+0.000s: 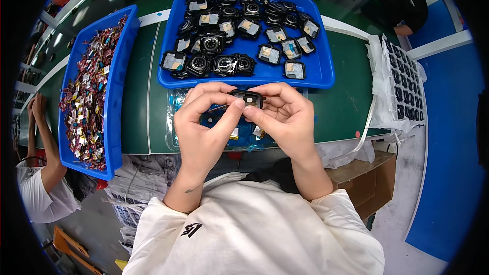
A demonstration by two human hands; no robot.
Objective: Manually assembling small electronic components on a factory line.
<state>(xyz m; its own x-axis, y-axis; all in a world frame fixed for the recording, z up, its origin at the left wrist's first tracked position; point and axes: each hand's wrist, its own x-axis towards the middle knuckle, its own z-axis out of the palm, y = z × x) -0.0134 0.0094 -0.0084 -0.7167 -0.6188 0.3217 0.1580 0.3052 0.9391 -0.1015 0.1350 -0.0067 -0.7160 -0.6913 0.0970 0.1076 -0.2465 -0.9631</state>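
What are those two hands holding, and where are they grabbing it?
Both hands, left hand and right hand, pinch one small black square watch case by its edges, with fingertips and thumbs.

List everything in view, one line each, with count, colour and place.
small square black casing: one, black, pinched between both hands.
wide blue plastic tray: one, blue, beyond the hands, holding many black casings.
narrow blue plastic tray: one, blue, at left, heaped with small red and mixed-colour pieces.
green work table: one, green, beneath the trays.
white sheet of dark parts: one, at right.
brown cardboard box: one, lower right.
co-worker's arm: far left.
left hand: on the casing.
right hand: on the casing.
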